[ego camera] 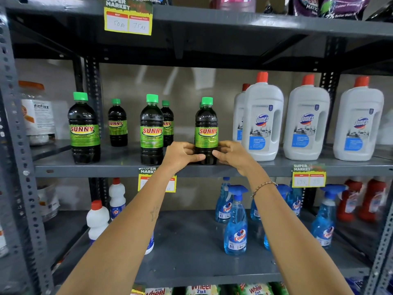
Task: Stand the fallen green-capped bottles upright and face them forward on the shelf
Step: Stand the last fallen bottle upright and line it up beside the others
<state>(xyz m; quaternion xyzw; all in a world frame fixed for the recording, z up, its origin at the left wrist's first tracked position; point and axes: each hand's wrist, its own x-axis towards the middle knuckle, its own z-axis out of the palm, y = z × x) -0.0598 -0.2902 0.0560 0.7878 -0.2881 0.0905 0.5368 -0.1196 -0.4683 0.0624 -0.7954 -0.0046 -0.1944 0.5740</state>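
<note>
Several dark green-capped Sunny bottles stand upright on the middle grey shelf. The rightmost front bottle is upright at the shelf's front edge with its label facing me. My left hand grips its lower left side and my right hand grips its lower right side. Another green cap peeks out just behind it. A second front bottle stands to the left, and a third further left, both labels forward. Two smaller-looking bottles stand behind them.
White Domex jugs with red caps stand right of the held bottle. A fitfizz jar sits far left. Blue spray bottles and white bottles fill the shelf below. Price tags hang on shelf edges.
</note>
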